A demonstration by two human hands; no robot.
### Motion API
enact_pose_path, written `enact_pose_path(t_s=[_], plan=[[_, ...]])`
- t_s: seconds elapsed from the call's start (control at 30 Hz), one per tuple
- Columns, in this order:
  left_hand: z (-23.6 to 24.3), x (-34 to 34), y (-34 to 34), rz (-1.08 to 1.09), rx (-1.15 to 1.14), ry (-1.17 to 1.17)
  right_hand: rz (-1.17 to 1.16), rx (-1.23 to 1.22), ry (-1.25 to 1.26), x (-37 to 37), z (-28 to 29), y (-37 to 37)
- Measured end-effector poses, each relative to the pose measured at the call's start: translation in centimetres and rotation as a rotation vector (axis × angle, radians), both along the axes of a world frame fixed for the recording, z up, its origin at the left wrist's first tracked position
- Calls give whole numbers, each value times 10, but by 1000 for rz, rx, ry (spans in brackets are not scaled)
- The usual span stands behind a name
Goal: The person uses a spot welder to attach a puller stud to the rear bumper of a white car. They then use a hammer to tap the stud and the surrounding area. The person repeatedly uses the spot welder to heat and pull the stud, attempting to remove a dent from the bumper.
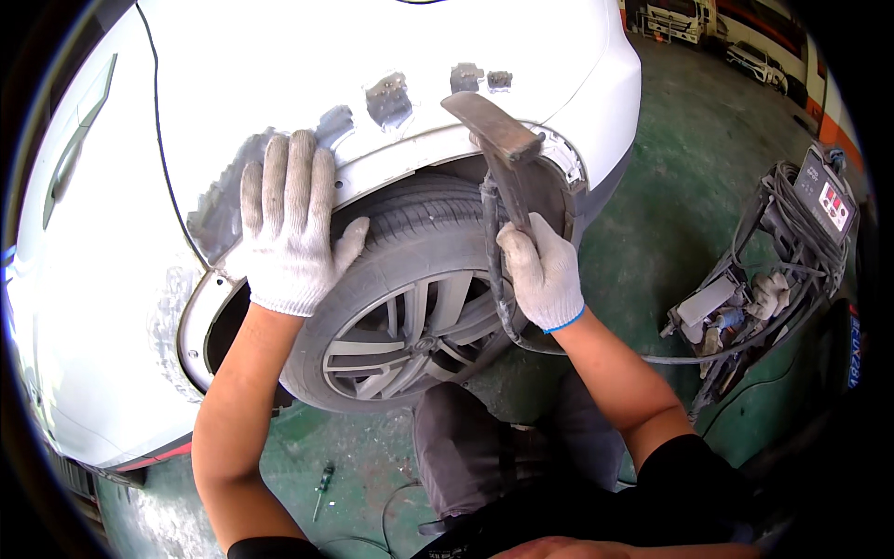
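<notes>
My left hand (289, 247), in a white knit glove, lies flat with fingers stretched on the white car's fender (279, 74). Its fingertips rest on a sanded grey patch (219, 214) above the wheel arch. My right hand (545, 279), gloved too, is closed round the handle of a body hammer (494, 126). The hammer's long, flat, worn head is raised in front of the arch edge (410, 158). Beside the handle runs a dark rod-like tool (491, 224) with a cable; whether my hand grips it too is hidden. Further bare-metal patches (388, 100) show along the panel.
The tyre (345, 289) and its alloy rim (419, 345) fill the arch. At right, a cart (717, 307) carries a grey machine (824, 200), coiled cables and gloves. A screwdriver (324, 483) lies on the green floor (279, 503). A black cord (158, 121) crosses the bodywork.
</notes>
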State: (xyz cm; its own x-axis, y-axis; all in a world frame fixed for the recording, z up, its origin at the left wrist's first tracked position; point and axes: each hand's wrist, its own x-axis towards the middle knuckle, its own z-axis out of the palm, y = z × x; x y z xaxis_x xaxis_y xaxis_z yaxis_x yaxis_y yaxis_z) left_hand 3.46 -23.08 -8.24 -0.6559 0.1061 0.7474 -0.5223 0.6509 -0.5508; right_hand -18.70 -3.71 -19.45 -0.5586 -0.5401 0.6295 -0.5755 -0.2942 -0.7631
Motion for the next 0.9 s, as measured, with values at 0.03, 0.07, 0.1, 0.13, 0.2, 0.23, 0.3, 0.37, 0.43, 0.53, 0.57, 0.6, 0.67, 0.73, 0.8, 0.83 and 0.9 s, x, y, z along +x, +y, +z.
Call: enact_pose_path(t_s=[0.03,0.07,0.1,0.13,0.2,0.23,0.3,0.37,0.43,0.53,0.57,0.6,0.67,0.73,0.8,0.83,0.9], plan=[[0,0,0,-4,-3,0,-15,45,36,-4,3,-3],[0,0,0,10,0,-3,-31,90,67,-5,3,-3],[0,1,0,23,3,-7,-33,65,61,-2,2,0],[-1,1,1,36,7,-10,-35,41,56,1,1,4],[0,0,1,27,6,-8,-36,23,59,0,3,8],[0,-1,2,23,6,-7,-32,34,61,-2,3,7],[-2,-2,1,12,-5,-1,-14,131,53,-7,4,1],[-4,-6,2,-4,-3,0,-13,124,57,-8,2,1],[-4,-14,6,-23,12,-1,-9,111,35,-11,1,1],[7,-40,9,-34,-26,-112,23,62,-81,-18,-6,1],[17,-52,17,-72,-26,-158,39,16,-143,-23,-12,3],[22,-61,21,-91,-17,-181,57,-23,-205,-22,-14,6],[29,-78,27,-130,-1,-226,147,-83,-391,-19,-16,21],[33,-91,31,-134,-5,-253,181,-128,-530,-20,-20,31],[42,-105,36,-132,-25,-316,167,-166,-522,-26,-27,35],[45,-116,40,-143,-30,-354,164,-163,-535,-31,-30,37],[51,-143,38,-185,-90,-418,139,-141,-549,-38,-32,41]])
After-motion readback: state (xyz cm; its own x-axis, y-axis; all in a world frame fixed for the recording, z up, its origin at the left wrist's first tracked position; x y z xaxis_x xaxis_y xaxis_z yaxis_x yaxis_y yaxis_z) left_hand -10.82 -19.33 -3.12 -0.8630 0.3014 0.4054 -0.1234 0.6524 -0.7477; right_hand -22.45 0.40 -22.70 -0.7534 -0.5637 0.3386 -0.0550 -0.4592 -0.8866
